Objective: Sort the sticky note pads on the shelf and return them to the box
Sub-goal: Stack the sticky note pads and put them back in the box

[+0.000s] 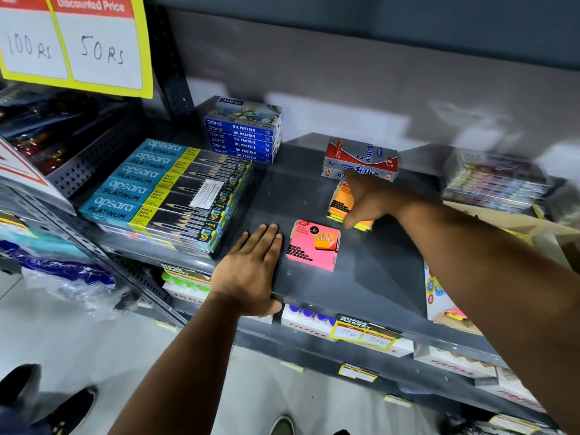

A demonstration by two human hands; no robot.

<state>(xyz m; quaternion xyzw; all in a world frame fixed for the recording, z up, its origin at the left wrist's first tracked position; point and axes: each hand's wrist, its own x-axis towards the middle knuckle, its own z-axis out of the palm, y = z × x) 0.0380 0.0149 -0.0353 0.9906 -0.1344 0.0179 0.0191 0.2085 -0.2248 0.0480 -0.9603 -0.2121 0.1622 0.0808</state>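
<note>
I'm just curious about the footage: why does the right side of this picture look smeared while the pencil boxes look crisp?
In the head view, motion blur smears the stacked packs at far right and the reaching right hand; the apsara pencil boxes and pink sticky note pad stay sharp. The wide-angle lens bends the shelf edge, and soft glare patches mark the grey back wall.

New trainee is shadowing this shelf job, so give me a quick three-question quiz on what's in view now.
1. True or false: the left hand lies flat on the shelf, beside the pink pad and holding nothing.
2. What is the right hand on? A) oil pastels B) orange pad C) pencil boxes
3. What sits just behind the orange pad?

Key: 1 true; 2 B; 3 the Softek box.
</note>
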